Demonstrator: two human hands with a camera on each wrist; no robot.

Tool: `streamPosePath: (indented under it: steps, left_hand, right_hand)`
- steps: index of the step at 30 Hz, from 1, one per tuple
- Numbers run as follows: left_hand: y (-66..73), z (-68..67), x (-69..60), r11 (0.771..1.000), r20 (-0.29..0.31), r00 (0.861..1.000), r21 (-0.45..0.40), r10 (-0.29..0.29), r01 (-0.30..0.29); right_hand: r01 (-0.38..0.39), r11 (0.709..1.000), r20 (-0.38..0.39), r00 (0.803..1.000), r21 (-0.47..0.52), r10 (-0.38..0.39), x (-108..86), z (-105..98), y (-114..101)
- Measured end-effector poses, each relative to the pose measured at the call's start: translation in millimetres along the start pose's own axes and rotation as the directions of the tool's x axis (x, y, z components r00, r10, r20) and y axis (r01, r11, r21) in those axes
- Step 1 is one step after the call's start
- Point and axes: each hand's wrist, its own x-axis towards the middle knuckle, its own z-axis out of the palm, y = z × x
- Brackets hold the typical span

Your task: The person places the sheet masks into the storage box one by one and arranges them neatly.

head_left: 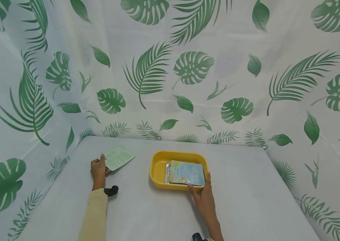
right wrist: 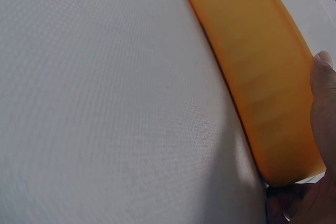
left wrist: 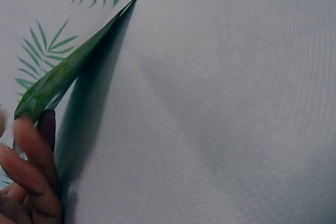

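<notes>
On the left of the head view, my left hand [head_left: 99, 170] grips a flat, light green printed packet [head_left: 120, 157] by its near left edge. The left wrist view shows the green packet [left wrist: 68, 74] nearly edge-on and tilted above the white surface, with the fingers [left wrist: 32, 156] at its lower end. My right hand [head_left: 205, 201] holds a yellow plastic tray [head_left: 159, 170] at its near right corner, thumb on the near rim and fingers along the right side. Inside the tray, toward the right, lies a light blue packet [head_left: 187, 173] on top of a silvery one [head_left: 167, 172].
A white cloth-covered table [head_left: 146, 214] lies under everything. Leaf-patterned white sheeting [head_left: 200, 110] rises behind the table and on both sides. Each wrist carries a dark camera mount, the left one [head_left: 111, 191] showing clearly.
</notes>
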Motion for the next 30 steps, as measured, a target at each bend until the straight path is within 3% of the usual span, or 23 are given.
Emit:
streamPosePath:
  steps: [5,10,14,17,21,30]
  left_hand:
    - [3.2,-3.0,-2.8,1.0,0.099,0.995,-0.003,-0.008,0.008]
    - [2.3,-2.6,-2.5,1.0,0.119,0.993,-0.019,-0.019,0.022]
    - [-1.5,-4.6,-1.7,1.0,0.136,0.991,0.002,0.017,-0.017]
    - [-2.5,-7.5,-3.4,0.999,0.181,0.983,0.006,0.035,-0.036]
    - [-1.1,-12.3,-6.0,0.999,0.249,0.968,-0.031,0.025,-0.018]
    - [-0.6,-17.0,-8.1,0.995,0.336,0.94,-0.091,0.059,-0.03]
  right_hand:
    - [-0.006,1.0,-0.007,1.0,-0.002,0.006,0.0,0.3,0.2]
    - [0.006,1.0,-0.024,1.0,0.0,-0.006,0.1,0.9,0.5]
    - [0.017,1.0,-0.032,0.999,0.004,-0.017,0.0,1.5,1.1]
    - [0.023,1.0,-0.032,0.999,0.0,-0.023,-0.7,1.1,1.1]
    - [0.027,1.0,-0.02,0.999,-0.001,-0.027,-1.5,-0.4,0.9]
    - [0.012,1.0,0.005,1.0,0.012,-0.013,-1.1,-1.4,-0.5]
